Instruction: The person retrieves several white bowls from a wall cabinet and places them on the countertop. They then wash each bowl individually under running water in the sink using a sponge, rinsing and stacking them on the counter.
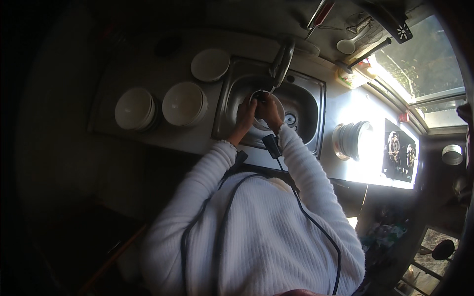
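Both my hands are over a stainless steel sink (311, 101), beneath the spout of a metal faucet (285, 63). My left hand (246, 114) and my right hand (269, 111) meet around a small dark object (260, 97), whose kind I cannot make out. A thin stream of water falls from the spout beside my right hand. Under the hands, a white bowl (280, 105) sits in the sink, partly covered by them. The sink drain (290, 119) shows to the right of the bowl.
Left of the sink stand stacked white bowls (183, 103), another stack (133, 108) and a white dish (210, 65). Right of it are a stack of bowls (351, 140) and a gas stove (400, 151). Utensils, including a white ladle (346, 46), hang behind, near a plastic bottle (353, 76).
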`<act>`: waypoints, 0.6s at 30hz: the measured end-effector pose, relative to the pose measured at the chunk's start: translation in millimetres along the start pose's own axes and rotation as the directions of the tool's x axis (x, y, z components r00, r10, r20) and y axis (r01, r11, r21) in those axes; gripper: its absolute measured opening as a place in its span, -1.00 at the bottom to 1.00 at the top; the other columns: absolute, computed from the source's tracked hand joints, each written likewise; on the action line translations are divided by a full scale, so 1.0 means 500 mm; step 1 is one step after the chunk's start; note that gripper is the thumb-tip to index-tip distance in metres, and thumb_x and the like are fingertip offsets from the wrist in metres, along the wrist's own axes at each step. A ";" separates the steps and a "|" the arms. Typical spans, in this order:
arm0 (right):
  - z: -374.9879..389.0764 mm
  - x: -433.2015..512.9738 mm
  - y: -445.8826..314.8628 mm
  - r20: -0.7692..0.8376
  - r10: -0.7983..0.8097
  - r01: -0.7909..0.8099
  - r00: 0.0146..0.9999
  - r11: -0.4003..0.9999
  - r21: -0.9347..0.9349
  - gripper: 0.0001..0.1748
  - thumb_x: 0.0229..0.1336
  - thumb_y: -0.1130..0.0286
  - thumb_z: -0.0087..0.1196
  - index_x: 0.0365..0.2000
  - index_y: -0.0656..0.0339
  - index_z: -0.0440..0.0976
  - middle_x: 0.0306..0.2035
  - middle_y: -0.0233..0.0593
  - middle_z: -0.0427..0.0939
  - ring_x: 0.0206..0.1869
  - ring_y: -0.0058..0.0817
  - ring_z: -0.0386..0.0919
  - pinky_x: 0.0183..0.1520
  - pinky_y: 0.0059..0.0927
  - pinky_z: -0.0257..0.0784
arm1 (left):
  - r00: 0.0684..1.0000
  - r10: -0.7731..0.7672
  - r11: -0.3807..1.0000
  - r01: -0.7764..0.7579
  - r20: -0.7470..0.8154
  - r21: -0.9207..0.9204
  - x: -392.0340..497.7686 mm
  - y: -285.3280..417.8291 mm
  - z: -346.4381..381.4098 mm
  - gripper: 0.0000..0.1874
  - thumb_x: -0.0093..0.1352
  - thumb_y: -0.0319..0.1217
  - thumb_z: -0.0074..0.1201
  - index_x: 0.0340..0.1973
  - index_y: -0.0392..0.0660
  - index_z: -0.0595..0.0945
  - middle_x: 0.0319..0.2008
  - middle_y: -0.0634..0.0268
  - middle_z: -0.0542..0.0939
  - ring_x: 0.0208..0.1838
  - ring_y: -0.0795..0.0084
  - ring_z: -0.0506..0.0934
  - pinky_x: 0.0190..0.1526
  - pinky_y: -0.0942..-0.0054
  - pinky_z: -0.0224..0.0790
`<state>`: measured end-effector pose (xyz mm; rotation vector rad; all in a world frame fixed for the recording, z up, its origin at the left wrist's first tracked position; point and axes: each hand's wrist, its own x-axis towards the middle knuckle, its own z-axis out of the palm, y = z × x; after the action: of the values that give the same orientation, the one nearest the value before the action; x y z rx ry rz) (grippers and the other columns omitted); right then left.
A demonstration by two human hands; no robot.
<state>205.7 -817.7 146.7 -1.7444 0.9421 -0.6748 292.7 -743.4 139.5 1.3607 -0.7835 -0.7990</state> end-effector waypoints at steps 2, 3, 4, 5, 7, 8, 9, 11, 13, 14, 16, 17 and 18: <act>-0.002 -0.011 -0.011 0.204 0.016 -0.067 0.979 0.967 0.246 -0.74 0.14 0.37 -0.03 -0.19 0.31 0.45 -0.23 -0.03 0.54 -0.28 -0.33 0.54 -0.17 -0.32 0.41 | 0.999 -0.038 0.999 0.039 -0.027 0.035 0.005 -0.010 -0.010 -0.48 0.40 -0.04 -0.23 0.11 -0.15 0.41 -0.03 0.00 0.49 0.04 0.08 0.44 0.05 0.24 0.24; -0.010 -0.015 -0.018 0.306 -0.083 0.053 0.949 0.993 0.103 -0.73 0.14 0.37 -0.03 -0.18 0.29 0.45 -0.22 -0.02 0.54 -0.25 -0.31 0.54 -0.15 -0.31 0.40 | 0.996 -0.079 0.994 0.082 -0.041 0.074 0.010 -0.015 -0.021 -0.47 0.40 -0.04 -0.24 0.11 -0.14 0.41 -0.03 -0.02 0.49 0.04 0.05 0.43 0.05 0.22 0.23; -0.022 -0.019 -0.026 0.433 -0.142 0.166 0.890 0.986 -0.017 -0.73 0.15 0.36 -0.04 -0.18 0.28 0.46 -0.21 -0.01 0.54 -0.22 -0.29 0.54 -0.13 -0.30 0.40 | 0.986 -0.154 0.980 0.160 -0.057 0.117 0.014 -0.019 -0.030 -0.47 0.40 -0.03 -0.24 0.11 -0.13 0.41 -0.04 -0.03 0.49 0.04 0.03 0.43 0.05 0.20 0.22; -0.033 -0.024 -0.033 0.557 -0.120 0.262 0.822 0.947 -0.183 -0.73 0.15 0.36 -0.05 -0.17 0.26 0.46 -0.20 0.00 0.54 -0.20 -0.28 0.54 -0.11 -0.30 0.39 | 0.997 -0.070 0.985 0.073 -0.024 0.153 0.017 -0.022 -0.038 -0.47 0.39 -0.02 -0.24 0.10 -0.13 0.41 -0.05 -0.03 0.50 0.04 0.01 0.42 0.06 0.18 0.22; -0.054 -0.022 -0.048 0.648 0.132 0.376 0.750 0.721 -0.582 -0.75 0.10 0.38 -0.07 -0.23 0.24 0.48 -0.20 -0.03 0.55 -0.11 -0.19 0.52 -0.07 -0.23 0.40 | 0.999 0.038 0.976 -0.044 0.031 0.214 0.021 -0.022 -0.047 -0.46 0.39 -0.01 -0.24 0.10 -0.12 0.42 -0.08 -0.04 0.51 0.03 -0.03 0.42 0.07 0.15 0.20; -0.063 -0.026 -0.053 0.571 0.251 0.368 0.782 0.553 -0.748 -0.76 0.08 0.38 -0.07 -0.27 0.26 0.48 -0.23 -0.05 0.55 -0.12 -0.17 0.51 -0.09 -0.22 0.40 | 0.999 0.016 0.974 -0.025 0.044 0.225 0.018 -0.020 -0.047 -0.46 0.39 -0.02 -0.24 0.10 -0.12 0.42 -0.07 -0.04 0.51 0.04 -0.02 0.42 0.07 0.16 0.20; -0.070 -0.026 -0.057 0.491 0.294 0.370 0.820 0.382 -0.847 -0.77 0.06 0.39 -0.07 -0.31 0.28 0.48 -0.26 -0.06 0.54 -0.14 -0.14 0.51 -0.10 -0.20 0.41 | 0.999 0.005 0.974 -0.016 0.049 0.226 0.014 -0.017 -0.043 -0.47 0.39 -0.02 -0.24 0.11 -0.13 0.41 -0.07 -0.03 0.51 0.05 0.00 0.41 0.07 0.17 0.20; -0.081 -0.020 -0.061 0.249 -0.029 0.241 0.968 0.380 -0.893 -0.81 0.02 0.41 -0.05 -0.34 0.27 0.46 -0.27 -0.09 0.50 -0.15 -0.15 0.49 -0.14 -0.18 0.42 | 0.999 -0.011 0.983 0.001 0.050 0.182 0.009 -0.007 -0.037 -0.47 0.39 -0.04 -0.23 0.11 -0.13 0.41 -0.05 -0.02 0.51 0.07 0.03 0.41 0.08 0.21 0.20; -0.086 -0.008 -0.059 0.097 -0.273 0.219 0.957 0.460 -0.860 -0.83 -0.02 0.43 -0.03 -0.36 0.25 0.44 -0.28 -0.10 0.46 -0.16 -0.14 0.46 -0.16 -0.16 0.42 | 0.999 -0.022 0.997 0.019 0.036 0.069 0.003 0.001 -0.025 -0.48 0.39 -0.06 -0.23 0.11 -0.15 0.42 -0.03 -0.02 0.51 0.09 0.07 0.42 0.09 0.26 0.19; -0.083 -0.003 -0.057 0.070 -0.326 0.240 0.943 0.517 -0.822 -0.83 -0.03 0.43 -0.03 -0.36 0.24 0.43 -0.28 -0.11 0.43 -0.16 -0.13 0.45 -0.16 -0.15 0.42 | 0.997 -0.047 0.997 0.043 0.066 0.058 0.002 0.005 -0.020 -0.48 0.39 -0.07 -0.22 0.11 -0.15 0.42 -0.03 -0.01 0.51 0.08 0.10 0.42 0.09 0.28 0.20; -0.077 0.007 -0.053 0.105 -0.412 0.351 0.905 0.584 -0.731 -0.83 -0.05 0.44 -0.01 -0.35 0.21 0.42 -0.27 -0.10 0.41 -0.16 -0.11 0.43 -0.16 -0.13 0.41 | 0.990 -0.052 0.999 0.052 0.130 0.006 0.004 0.011 -0.012 -0.49 0.40 -0.09 -0.22 0.11 -0.17 0.43 -0.02 0.01 0.51 0.07 0.17 0.44 0.09 0.34 0.20; -0.074 0.012 -0.050 0.171 -0.449 0.435 0.877 0.592 -0.678 -0.82 -0.05 0.44 -0.01 -0.34 0.20 0.42 -0.26 -0.09 0.41 -0.15 -0.10 0.42 -0.16 -0.12 0.41 | 0.987 -0.082 0.997 0.083 0.138 -0.002 0.005 0.012 -0.010 -0.50 0.40 -0.10 -0.21 0.10 -0.17 0.43 -0.04 0.02 0.52 0.05 0.19 0.45 0.08 0.34 0.21; -0.076 0.012 -0.046 0.237 -0.504 0.531 0.831 0.588 -0.610 -0.81 -0.06 0.45 0.00 -0.33 0.18 0.42 -0.25 -0.09 0.40 -0.14 -0.09 0.42 -0.15 -0.11 0.41 | 0.985 -0.097 0.995 0.101 0.141 -0.024 0.006 0.011 -0.008 -0.51 0.40 -0.11 -0.20 0.09 -0.17 0.44 -0.06 0.03 0.52 0.03 0.21 0.46 0.06 0.35 0.21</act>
<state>185.1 -837.4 181.4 -2.7333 0.6579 -0.7123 297.9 -743.8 144.7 1.3346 -0.8142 -0.9893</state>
